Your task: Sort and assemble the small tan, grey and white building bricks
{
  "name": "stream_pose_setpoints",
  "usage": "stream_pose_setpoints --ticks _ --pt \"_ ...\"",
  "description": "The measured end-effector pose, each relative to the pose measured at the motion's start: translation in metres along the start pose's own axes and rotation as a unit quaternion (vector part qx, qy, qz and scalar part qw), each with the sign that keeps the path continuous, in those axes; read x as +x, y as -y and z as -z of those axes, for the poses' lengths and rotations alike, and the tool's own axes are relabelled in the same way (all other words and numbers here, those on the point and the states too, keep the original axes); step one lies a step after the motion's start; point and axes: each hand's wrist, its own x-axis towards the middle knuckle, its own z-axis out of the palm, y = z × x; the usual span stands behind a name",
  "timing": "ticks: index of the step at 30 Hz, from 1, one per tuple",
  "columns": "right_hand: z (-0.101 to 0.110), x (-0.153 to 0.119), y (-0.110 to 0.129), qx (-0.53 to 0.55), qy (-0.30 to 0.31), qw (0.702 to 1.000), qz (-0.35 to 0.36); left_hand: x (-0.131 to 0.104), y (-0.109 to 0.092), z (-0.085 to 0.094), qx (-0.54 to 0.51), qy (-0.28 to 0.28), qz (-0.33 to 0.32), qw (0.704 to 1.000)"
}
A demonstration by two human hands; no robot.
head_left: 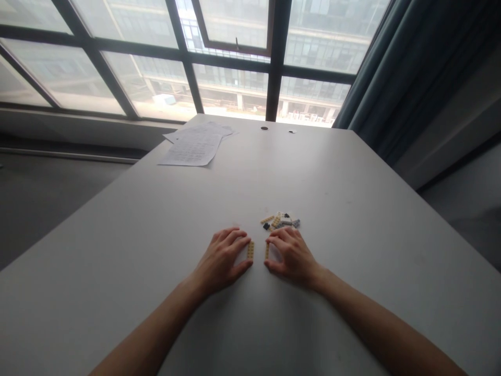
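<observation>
My left hand (227, 254) grips a tan studded building plate (251, 250) by its two ends, between thumb and fingertips. Facing it across a narrow gap, my right hand (290, 254) holds a narrower tan building plate (266, 251) the same way. Both pieces are at the tabletop, with their long sides pointing away from me and roughly parallel. Just beyond my right fingers lies a small pile of loose building bricks (276, 221) in tan, grey and black. My right fingers partly hide the near side of that pile.
The white table (305, 177) stretches ahead to a large window (235, 83). Printed paper sheets (191, 148) lie at its far left. Two round fittings, one a dark hole (264, 128), are near the far edge. A blue-grey curtain (376, 78) hangs at the right.
</observation>
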Motion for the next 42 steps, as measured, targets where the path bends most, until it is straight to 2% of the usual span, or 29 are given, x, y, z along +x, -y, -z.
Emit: stream_pose_setpoints --ticks 7,14,23,37,42 --pt "-0.013 0.007 0.011 -0.049 0.039 0.998 0.026 0.0 0.0 0.001 0.001 0.0 -0.007 1.0" --pt "-0.016 0.006 0.01 -0.048 0.023 0.999 -0.002 -0.001 -0.001 0.001 0.008 0.001 -0.006 1.0" --pt "-0.019 0.007 0.01 -0.037 0.011 0.999 0.009 -0.001 0.0 0.0 0.005 0.002 -0.008 1.0" --pt "-0.021 0.006 0.009 -0.046 0.01 0.999 0.02 -0.001 0.001 0.0 0.005 0.003 -0.01 1.0" --pt "-0.008 0.002 0.004 -0.042 -0.021 0.999 0.003 -0.001 0.001 0.003 -0.005 0.0 0.005 1.0"
